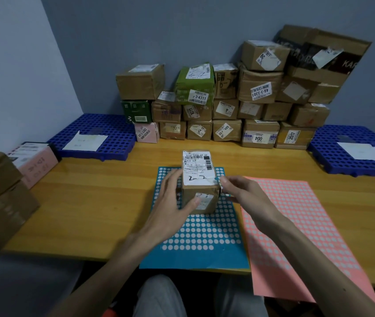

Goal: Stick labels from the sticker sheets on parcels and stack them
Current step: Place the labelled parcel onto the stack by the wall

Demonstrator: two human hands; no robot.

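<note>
Parcel (pixel 199 195) on blue sticker sheet (pixel 193 259)

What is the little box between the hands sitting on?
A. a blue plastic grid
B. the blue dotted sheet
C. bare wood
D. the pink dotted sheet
B: the box stands on the blue dotted sheet, with the pink sheet lying beside it to the right.
</note>
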